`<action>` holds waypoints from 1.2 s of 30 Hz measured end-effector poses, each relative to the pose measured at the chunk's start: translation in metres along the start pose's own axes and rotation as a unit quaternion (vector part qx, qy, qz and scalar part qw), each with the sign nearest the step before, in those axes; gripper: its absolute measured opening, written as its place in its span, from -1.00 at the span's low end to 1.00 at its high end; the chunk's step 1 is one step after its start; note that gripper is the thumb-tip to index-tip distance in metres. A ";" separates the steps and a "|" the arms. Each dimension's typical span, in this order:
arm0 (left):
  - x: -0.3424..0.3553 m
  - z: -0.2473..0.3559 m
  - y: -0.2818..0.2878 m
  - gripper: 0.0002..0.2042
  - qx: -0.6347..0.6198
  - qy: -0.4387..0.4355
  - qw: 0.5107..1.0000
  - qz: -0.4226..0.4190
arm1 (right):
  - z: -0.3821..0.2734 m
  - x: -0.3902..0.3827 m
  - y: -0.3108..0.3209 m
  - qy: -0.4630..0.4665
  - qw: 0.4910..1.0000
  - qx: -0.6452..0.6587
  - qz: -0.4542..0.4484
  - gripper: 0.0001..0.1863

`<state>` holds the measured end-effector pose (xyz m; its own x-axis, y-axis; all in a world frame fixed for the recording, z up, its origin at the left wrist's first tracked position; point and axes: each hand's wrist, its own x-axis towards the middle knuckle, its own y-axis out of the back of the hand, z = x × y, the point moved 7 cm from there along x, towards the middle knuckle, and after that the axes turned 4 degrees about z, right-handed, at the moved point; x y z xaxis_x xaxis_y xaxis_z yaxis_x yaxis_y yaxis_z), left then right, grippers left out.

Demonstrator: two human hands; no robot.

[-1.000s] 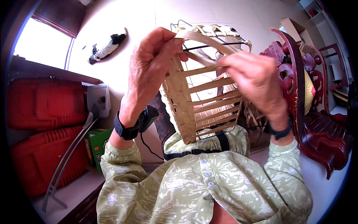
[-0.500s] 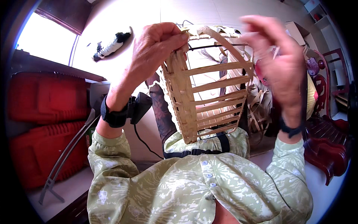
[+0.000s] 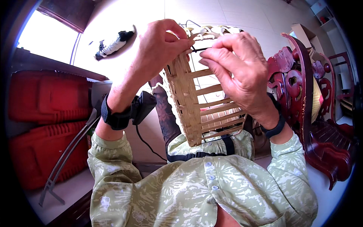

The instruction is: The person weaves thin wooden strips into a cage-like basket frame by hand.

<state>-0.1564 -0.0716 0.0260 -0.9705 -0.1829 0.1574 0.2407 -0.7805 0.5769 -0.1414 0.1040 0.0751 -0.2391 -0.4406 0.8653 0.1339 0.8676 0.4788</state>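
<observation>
A pale woven bamboo basket (image 3: 184,98) rests upright against my lap, its slatted side facing me. My left hand (image 3: 162,45) is closed in a pinch at the basket's upper left corner, thumb and forefinger on the rim where a flat strip shows. Close beside it, my right hand (image 3: 242,70) is closed with thumb and fingertips together in front of the top opening. A thin dark rod (image 3: 199,49) runs under the rim toward these fingertips. Whatever they pinch is hidden. The braided rim (image 3: 219,30) shows above the right hand.
Two stacked red plastic cases (image 3: 49,98) stand at the left, with a bent metal frame (image 3: 68,162) before them. A black-and-white cat (image 3: 113,44) lies on the floor at far left. Carved dark-red wooden furniture (image 3: 306,94) stands at right. A black cable (image 3: 145,142) hangs from my left wrist.
My right hand has moved left from beyond the basket's right side to near my left hand. The long strip that arched over the basket no longer shows. My left hand stays at the corner.
</observation>
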 end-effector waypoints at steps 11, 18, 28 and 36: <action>0.016 -0.002 0.000 -0.83 0.115 -0.008 0.987 -0.114 | 0.005 -0.020 -0.027 -0.123 0.984 -0.113 -0.065 -0.81; 0.018 0.014 -0.008 -0.90 0.254 0.011 0.929 -0.269 | 0.004 -0.028 -0.031 -0.186 0.982 -0.038 -0.018 -0.78; 0.020 0.006 -0.011 -0.90 0.192 -0.040 0.948 -0.251 | 0.008 -0.027 -0.031 -0.214 0.976 0.019 -0.046 -0.80; 0.009 0.022 0.001 -0.84 0.191 -0.135 0.956 -0.176 | 0.022 -0.044 -0.049 -0.309 0.936 0.099 -0.138 -0.80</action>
<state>-0.1641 -0.0611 0.0458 -0.9650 0.2523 0.0712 -0.0610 -0.4802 0.8750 -0.1585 0.0862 0.0107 -0.7564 -0.4903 0.4330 -0.1813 0.7932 0.5814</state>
